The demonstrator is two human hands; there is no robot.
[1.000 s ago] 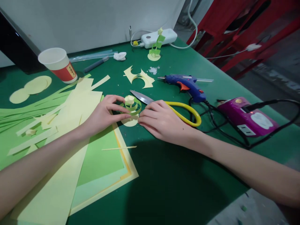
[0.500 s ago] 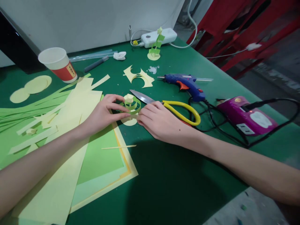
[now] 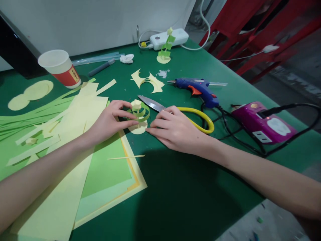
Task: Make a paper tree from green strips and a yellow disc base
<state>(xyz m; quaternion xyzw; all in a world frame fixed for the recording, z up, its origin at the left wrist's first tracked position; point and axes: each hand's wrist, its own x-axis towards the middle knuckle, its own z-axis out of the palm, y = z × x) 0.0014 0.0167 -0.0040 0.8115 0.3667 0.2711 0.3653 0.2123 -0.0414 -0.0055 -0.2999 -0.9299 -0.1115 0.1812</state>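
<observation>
Landmark: the pale yellow paper disc (image 3: 138, 129) under the green paper spiral (image 3: 143, 117).

- Right hand (image 3: 174, 130), right of the disc: slightly turned and eased away from the spiral compared with half a second ago; knuckles sit farther from the disc, index finger more lifted. Whether a fingertip touches the disc's edge, cannot tell.
- Scissors (image 3: 152, 103), beyond and right of the disc: orange part of the handle, visible half a second ago beside the wrist, now hidden by the hand.
- Head view shifts slightly; disc appears a little higher and farther left.
</observation>
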